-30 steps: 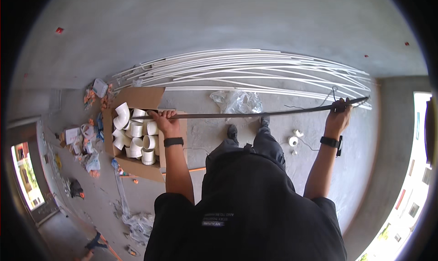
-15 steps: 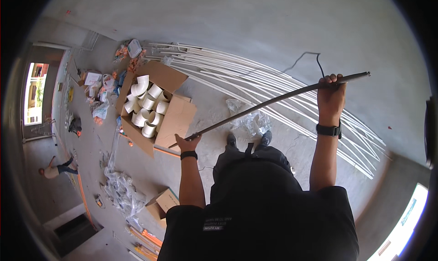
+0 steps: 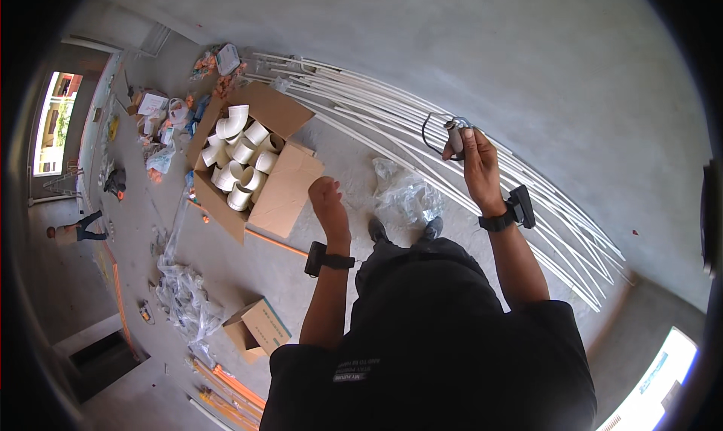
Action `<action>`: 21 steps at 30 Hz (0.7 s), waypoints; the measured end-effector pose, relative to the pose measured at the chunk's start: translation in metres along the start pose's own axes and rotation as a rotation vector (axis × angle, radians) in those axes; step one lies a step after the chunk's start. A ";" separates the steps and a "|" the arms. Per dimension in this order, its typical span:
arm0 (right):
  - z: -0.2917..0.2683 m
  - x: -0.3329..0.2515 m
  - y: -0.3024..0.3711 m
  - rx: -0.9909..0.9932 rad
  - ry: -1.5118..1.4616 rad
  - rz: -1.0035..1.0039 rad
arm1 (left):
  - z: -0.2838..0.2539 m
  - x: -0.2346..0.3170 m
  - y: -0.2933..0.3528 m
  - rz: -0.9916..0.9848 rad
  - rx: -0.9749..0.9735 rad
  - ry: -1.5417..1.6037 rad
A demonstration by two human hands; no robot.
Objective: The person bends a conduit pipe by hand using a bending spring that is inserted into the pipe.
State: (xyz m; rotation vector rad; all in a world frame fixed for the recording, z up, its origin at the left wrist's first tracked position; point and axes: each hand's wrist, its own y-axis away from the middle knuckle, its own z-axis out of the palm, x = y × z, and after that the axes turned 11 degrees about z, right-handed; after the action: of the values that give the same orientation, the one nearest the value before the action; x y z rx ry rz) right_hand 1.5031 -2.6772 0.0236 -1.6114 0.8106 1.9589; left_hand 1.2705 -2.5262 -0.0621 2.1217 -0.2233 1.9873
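Note:
Out to the right, my right hand (image 3: 480, 169) is closed on a grey rod (image 3: 454, 136), of which only a short, thick length shows above the fingers. A thin dark wire (image 3: 425, 134) loops out beside that grip. The rest of the rod cannot be made out. My left hand (image 3: 327, 201) is raised by the edge of a cardboard box, its fingers curled in and nothing visible in them. Inside the open cardboard box (image 3: 290, 197) lie several white pipe elbows and fittings (image 3: 242, 151).
Long white pipes (image 3: 392, 100) lie along the wall on the right. Clear plastic sheeting (image 3: 407, 194) is beyond my feet, more (image 3: 188, 303) at left. A smaller box (image 3: 263, 325), orange pipes (image 3: 237, 389) and bags (image 3: 162, 160) lie about. Another person (image 3: 71, 233) is far left.
The long grey rod stretched between both hands before; my left hand has now let go of it. My right hand has moved left and inward with the rod, which now shows only short.

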 end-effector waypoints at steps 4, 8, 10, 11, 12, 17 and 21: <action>-0.005 -0.010 0.000 0.007 0.175 -0.065 | 0.033 0.025 0.009 0.402 -0.446 -0.090; 0.000 -0.032 0.003 -0.076 0.289 -0.116 | 0.074 0.069 0.009 0.648 -0.765 -0.021; 0.002 -0.031 0.002 -0.089 0.355 -0.075 | 0.091 0.083 0.011 0.779 -0.761 -0.002; 0.003 -0.032 -0.001 -0.061 0.401 -0.151 | 0.096 0.085 0.007 0.781 -0.760 0.002; 0.006 -0.032 -0.003 -0.035 0.445 -0.226 | 0.100 0.088 0.002 0.820 -0.754 -0.093; 0.019 -0.019 -0.004 0.042 0.646 -0.333 | 0.081 0.102 -0.014 1.062 -0.678 -0.376; 0.032 0.013 0.000 -0.089 0.391 -0.233 | 0.079 0.104 -0.011 0.889 -0.768 -0.186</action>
State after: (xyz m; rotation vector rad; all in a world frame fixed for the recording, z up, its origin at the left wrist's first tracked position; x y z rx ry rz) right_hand 1.4779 -2.6551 0.0152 -2.0775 0.6445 1.5614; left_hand 1.3566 -2.5321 0.0363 1.7670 -1.8735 1.5616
